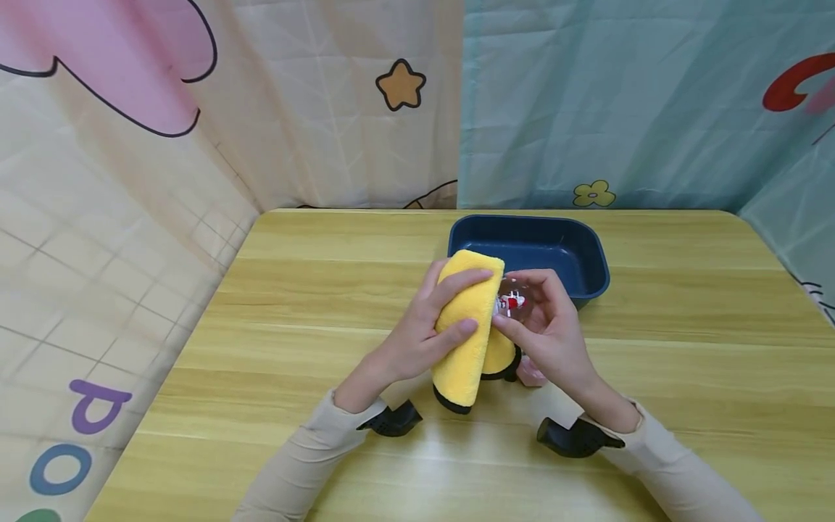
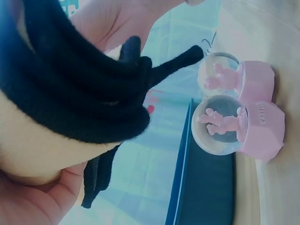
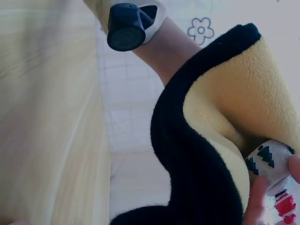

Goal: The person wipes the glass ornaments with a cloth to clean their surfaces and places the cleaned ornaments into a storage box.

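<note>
My left hand (image 1: 412,344) grips a folded yellow cloth (image 1: 459,377) with black edging, its fingers and thumb spread over the outer side. Inside the fold sits the base of a snow globe (image 1: 515,301), with a small red-and-white figure in its clear dome. My right hand (image 1: 556,337) holds that globe from the right between fingers and thumb. The right wrist view shows its whitish base (image 3: 269,159) with dark green trees, partly covered by cloth. Two pink snow globes (image 2: 222,124) stand on the table side by side in the left wrist view; the head view mostly hides them.
A dark blue basin (image 1: 522,248) stands behind the hands, toward the table's far edge. The wooden table (image 1: 293,290) is bordered by printed curtains (image 1: 326,109) at the back and sides. Black wrist devices (image 1: 394,420) sit on both sleeves.
</note>
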Demonstrator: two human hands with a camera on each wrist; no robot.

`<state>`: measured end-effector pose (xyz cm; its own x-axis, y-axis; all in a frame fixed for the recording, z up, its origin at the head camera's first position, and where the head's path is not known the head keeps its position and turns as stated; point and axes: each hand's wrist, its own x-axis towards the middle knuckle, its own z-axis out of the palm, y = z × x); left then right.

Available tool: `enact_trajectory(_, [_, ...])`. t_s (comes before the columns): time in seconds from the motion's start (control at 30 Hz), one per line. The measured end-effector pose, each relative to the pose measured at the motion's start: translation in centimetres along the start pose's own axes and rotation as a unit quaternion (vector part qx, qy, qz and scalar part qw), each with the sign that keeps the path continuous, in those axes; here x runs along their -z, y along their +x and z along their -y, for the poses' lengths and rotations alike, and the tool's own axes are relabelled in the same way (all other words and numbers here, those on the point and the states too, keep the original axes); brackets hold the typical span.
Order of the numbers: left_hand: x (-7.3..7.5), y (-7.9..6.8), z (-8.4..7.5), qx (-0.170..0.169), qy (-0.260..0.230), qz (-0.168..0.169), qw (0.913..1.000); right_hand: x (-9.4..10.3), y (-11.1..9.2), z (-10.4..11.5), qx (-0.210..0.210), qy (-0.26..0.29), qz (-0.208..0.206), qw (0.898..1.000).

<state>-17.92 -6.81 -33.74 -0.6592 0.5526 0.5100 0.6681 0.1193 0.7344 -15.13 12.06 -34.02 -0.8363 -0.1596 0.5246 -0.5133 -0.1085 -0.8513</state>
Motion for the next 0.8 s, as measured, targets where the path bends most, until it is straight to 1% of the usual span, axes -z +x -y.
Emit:
enact_trajectory(0.1, [-0.1,0.0,0.0,0.001,0.002,-0.006,1.0,0.1,0.0,-0.1,-0.005,-0.022,-0.009,1.0])
enact_trajectory(0.2, [-0.1,0.1,0.1,-0.002,0.002,-0.012,0.9999,0.4,0.0,-0.2,-0.009,-0.039,-0.007,0.999])
enact_trajectory(0.3, [0.0,0.1,0.0,-0.008,0.004,-0.026,0.9996,0.6,0.2,-0.3,-0.008,-0.019,0.012,1.0])
enact_trajectory(0.43, [0.3,0.2,0.0,-0.018,0.019,-0.047,0.9986,0.9,0.5,-0.2,-0.011,0.009,0.035,0.999])
enact_trajectory(0.6, [0.2,0.2,0.2,-0.03,0.022,-0.054,0.9978,1.4,0.6,-0.2,-0.02,0.003,0.049,0.999])
enact_trajectory(0.73, [0.1,0.3,0.2,-0.049,0.018,-0.064,0.9965,1.5,0.5,-0.2,-0.002,-0.005,0.063,0.998])
enact_trajectory(0.8, [0.0,0.4,0.2,-0.061,0.02,-0.071,0.9954,1.5,0.5,-0.1,0.021,-0.003,0.068,0.997])
